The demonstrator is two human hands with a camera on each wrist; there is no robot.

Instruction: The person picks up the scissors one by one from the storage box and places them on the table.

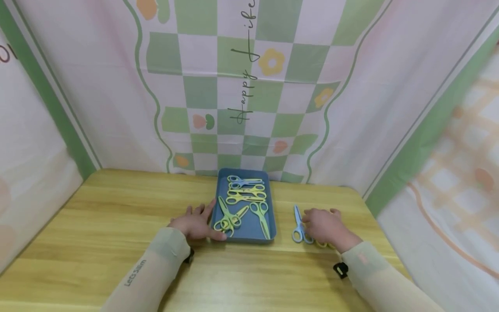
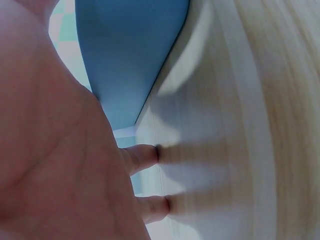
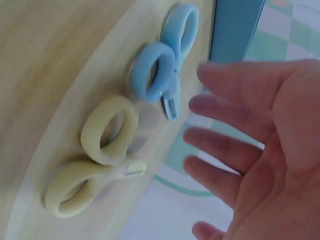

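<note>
My left hand (image 1: 195, 223) rests at the left side of a blue tray (image 1: 244, 239), its thumb by the front corner and its fingers spread. In the left wrist view two fingertips (image 2: 145, 157) meet the wooden surface beside the tray wall (image 2: 132, 55). My right hand (image 1: 325, 227) hovers over the table with nothing in its grasp, fingers apart in the right wrist view. Near them lie blue scissors (image 3: 172, 55) and yellow scissors (image 3: 107, 145). In the head view the hand covers most of the yellow pair.
Inside the tray lie several scissors: a blue pair (image 1: 235, 183) at the back, yellow pairs (image 1: 245, 198) in the middle, green scissors (image 1: 263, 219) at the front right. A patterned cloth (image 1: 230, 95) hangs behind the wooden table (image 1: 128, 208).
</note>
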